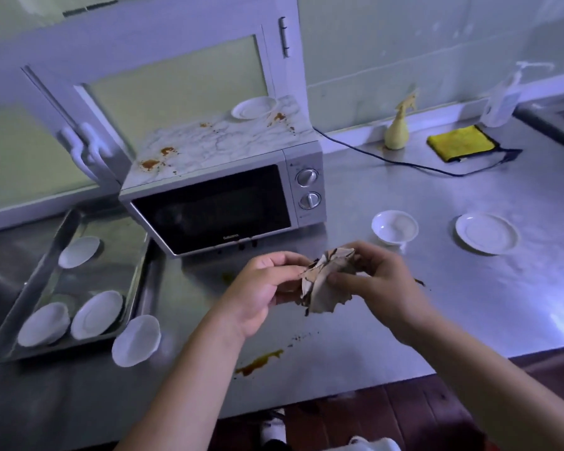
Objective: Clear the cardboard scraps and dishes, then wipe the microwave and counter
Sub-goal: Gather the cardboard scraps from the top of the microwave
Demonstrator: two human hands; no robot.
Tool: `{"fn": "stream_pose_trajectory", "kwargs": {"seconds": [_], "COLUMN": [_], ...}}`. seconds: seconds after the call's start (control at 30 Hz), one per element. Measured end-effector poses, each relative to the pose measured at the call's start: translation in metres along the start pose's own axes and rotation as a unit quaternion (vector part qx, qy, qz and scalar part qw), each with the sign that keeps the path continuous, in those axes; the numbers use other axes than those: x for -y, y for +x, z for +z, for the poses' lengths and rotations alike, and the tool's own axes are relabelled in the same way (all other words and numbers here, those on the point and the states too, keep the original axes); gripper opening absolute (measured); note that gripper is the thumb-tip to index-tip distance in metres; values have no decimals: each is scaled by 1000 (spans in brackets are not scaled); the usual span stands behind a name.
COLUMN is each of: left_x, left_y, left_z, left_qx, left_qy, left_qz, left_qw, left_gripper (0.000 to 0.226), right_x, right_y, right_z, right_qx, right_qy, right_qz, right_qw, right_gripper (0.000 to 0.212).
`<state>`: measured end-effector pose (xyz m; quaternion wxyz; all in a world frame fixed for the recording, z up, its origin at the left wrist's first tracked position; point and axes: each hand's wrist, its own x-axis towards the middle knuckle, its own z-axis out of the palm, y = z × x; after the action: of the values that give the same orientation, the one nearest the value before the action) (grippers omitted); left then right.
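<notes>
A crumpled wad of brown cardboard scraps (323, 281) is pinched between my left hand (261, 294) and my right hand (375, 288), above the steel counter (437, 294) in front of the microwave (228, 203). The microwave's marbled top carries brown stains and a white saucer (253, 108). On the counter to the right stand a white bowl (394, 226) and a white plate (485, 232). A brown sauce smear (258, 362) and dark crumbs lie on the counter near its front edge.
A metal tray (46, 275) at the left holds three white dishes; another white dish (136, 340) leans at its corner. A yellow cloth (461, 143), a spray bottle (398, 131), a pump bottle (502, 99) and a black cable (404, 162) lie at the back.
</notes>
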<state>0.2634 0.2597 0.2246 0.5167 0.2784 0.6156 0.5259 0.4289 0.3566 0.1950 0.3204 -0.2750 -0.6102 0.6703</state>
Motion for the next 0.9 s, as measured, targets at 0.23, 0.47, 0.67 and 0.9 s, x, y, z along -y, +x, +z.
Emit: {"fn": "stream_pose_trajectory", "kwargs": {"seconds": [0.23,0.47,0.67,0.9], "left_x": [8,20,52,107], "left_y": [35,56,59,31], "left_z": [46,88,137,191], "left_qx": [136,227,295,367], "left_qy": [24,101,68,87], "left_qz": [-37,-8,-93,-227], "left_qw": [990,969,949,898], "left_gripper": [17,37,30,28], "right_x": [-8,-8,-26,-69], "right_y": [-32,-62,-119,-193], "right_z": [-46,-63,-68,-60], "right_qx": [-124,-277,-402,-521], "right_qy": [32,49,155,283], "right_qz": [41,68,89,115], "right_qw": [991,957,898,797], "right_gripper": [27,33,33,28]}}
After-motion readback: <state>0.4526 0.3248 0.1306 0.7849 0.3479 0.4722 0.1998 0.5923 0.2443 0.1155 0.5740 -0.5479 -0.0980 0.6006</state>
